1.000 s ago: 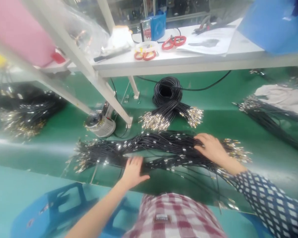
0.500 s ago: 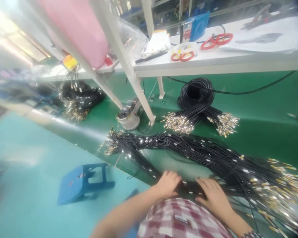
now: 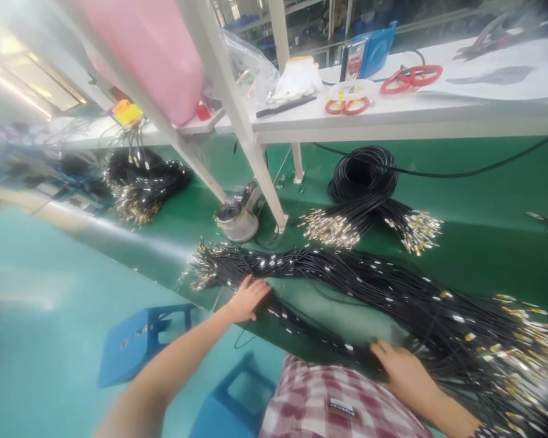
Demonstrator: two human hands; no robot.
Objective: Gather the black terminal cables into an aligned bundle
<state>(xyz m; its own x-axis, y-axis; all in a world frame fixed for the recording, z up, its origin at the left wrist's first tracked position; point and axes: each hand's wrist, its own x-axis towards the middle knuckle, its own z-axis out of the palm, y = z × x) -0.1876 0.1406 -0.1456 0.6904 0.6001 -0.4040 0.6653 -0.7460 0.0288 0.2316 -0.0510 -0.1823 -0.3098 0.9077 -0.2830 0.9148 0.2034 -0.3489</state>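
Observation:
A long bundle of thin black cables [image 3: 338, 266] lies on the green table, with metal-tipped ends fanned out at both sides. Along its near edge runs a narrower strand of black cables [image 3: 308, 328], separated from the main mass by a strip of bare tabletop. My left hand [image 3: 249, 299] is closed over the left part of this strand, close to the fanned tips [image 3: 203, 267]. Farther right, my right hand [image 3: 402, 370] has its fingers curled over the same strand near my body; its fingertips are partly hidden among the cables.
Behind the bundle sits a coiled black cable bunch [image 3: 363, 173], near a round white device [image 3: 237, 222]. A white shelf [image 3: 393, 125] on posts holds red-handled scissors [image 3: 411, 79] and white gloves [image 3: 299, 79]. Blue stools [image 3: 128, 347] stand on the floor at left.
My left hand has slid left and away along the near strand, toward the fanned tips. My right hand has shifted slightly right and down, its fingers more curled. The hands are now wider apart.

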